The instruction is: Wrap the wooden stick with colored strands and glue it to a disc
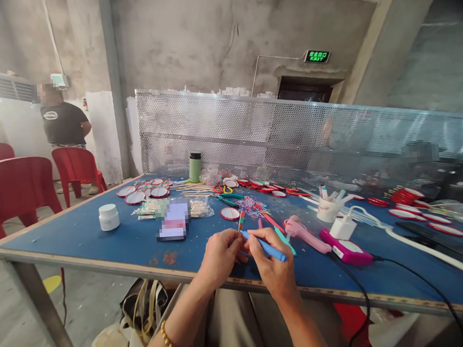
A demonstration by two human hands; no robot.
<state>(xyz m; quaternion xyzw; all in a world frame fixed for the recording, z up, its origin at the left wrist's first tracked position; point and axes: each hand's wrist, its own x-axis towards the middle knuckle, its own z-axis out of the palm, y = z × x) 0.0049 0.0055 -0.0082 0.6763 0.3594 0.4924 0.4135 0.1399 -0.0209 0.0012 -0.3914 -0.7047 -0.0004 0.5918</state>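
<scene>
My left hand (pixel 220 254) is closed around a thin stick with a red and green top (pixel 241 220), which points upward from the fingertips. A blue marker pen (pixel 269 248) sits in my right hand (pixel 274 265) like a writing tool, its tip right by the stick. I cannot tell whether the tip touches it. Both hands are over the front edge of the blue table (pixel 134 254). Just beyond them lie a round red-rimmed disc (pixel 230 214) and a tangle of pink and blue strings (pixel 253 207).
Around lie a phone (pixel 174 221), bagged wooden sticks (pixel 201 207), a white jar (pixel 109 217), a green bottle (pixel 195 168), pliers (pixel 230 201), a pink handheld tool (pixel 307 236), a magenta box (pixel 347 247) with cables and a cup of pens (pixel 327 210). A perforated metal screen (pixel 229 136) stands behind.
</scene>
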